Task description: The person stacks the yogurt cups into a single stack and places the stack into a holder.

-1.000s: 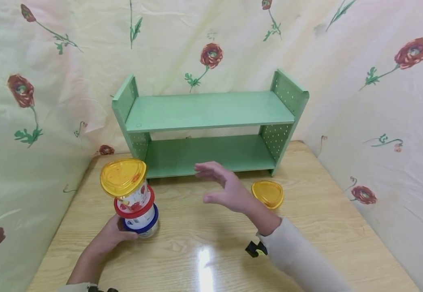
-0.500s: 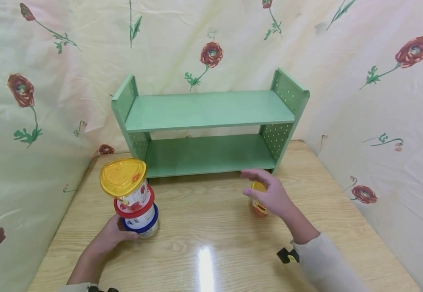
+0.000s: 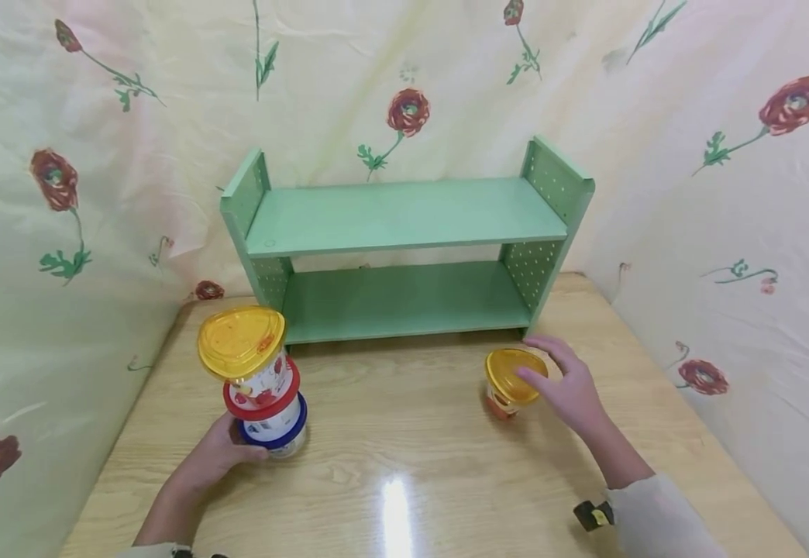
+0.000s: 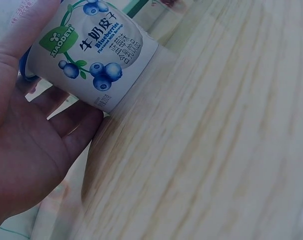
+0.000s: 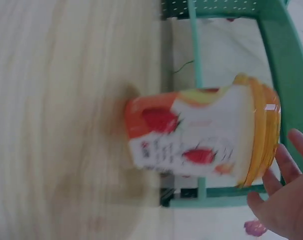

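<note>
Three lidded plastic cups stand stacked at the left. At the bottom is a blue-lidded cup (image 3: 296, 443) with blueberries printed on its white side (image 4: 89, 47). A red-lidded cup (image 3: 272, 426) sits on it, and a yellow-lidded cup (image 3: 242, 341) tops the stack. My left hand (image 3: 215, 457) grips the bottom cup, thumb on the near side. On the right stands another yellow-lidded cup (image 3: 512, 380) with strawberries on its label (image 5: 191, 135). Beside its lid my right hand (image 3: 572, 387) is spread, thumb above the lid's edge; I cannot tell if it touches.
A green two-tier shelf (image 3: 404, 217) stands behind the cups, against flower-patterned cloth (image 3: 335, 93) that hangs on the back and both sides. The wooden table (image 3: 376, 434) reaches toward me, with a bright light reflection near its front.
My right hand has moved right, passing over the yellow-lidded cup to its right side. My left hand stays on the stack. The head view has shifted slightly.
</note>
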A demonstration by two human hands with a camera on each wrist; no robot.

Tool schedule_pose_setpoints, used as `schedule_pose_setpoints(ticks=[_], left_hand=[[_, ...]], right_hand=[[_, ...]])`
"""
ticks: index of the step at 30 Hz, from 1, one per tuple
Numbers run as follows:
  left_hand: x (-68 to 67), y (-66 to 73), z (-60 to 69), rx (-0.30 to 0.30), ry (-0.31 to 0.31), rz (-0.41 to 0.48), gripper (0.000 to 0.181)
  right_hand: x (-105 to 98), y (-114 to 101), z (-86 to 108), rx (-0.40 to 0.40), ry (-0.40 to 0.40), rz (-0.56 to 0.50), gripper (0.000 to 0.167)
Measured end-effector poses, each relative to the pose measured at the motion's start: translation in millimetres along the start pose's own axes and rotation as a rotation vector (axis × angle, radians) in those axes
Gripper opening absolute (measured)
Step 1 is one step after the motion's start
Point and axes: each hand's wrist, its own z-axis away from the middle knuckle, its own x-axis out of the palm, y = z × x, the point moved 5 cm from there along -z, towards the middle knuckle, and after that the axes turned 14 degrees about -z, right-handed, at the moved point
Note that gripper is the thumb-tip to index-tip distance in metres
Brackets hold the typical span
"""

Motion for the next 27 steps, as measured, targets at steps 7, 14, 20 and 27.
schedule_pose_setpoints(ticks=[7, 14, 20, 27], left_hand=[[0.3, -2.7, 0.1, -0.004, -0.005, -0.004, 0.099], [0.3, -2.5, -1.6, -0.015, -0.008, 0.011, 0.099], [0.9, -2.4, -0.9, -0.027, -0.005, 0.009, 0.098], [0.7, -3.6, -2.2, -0.011, -0.004, 0.009, 0.097]], right_hand=[[-4, 17, 6.8, 0.121, -0.090, -0.017, 0.080], [5, 36, 13.4, 0.252, -0.121, -0.069, 0.107], [10, 42, 15.9, 0.279, -0.112, -0.071, 0.104], [13, 46, 14.4, 0.266, -0.091, -0.134, 0.095]])
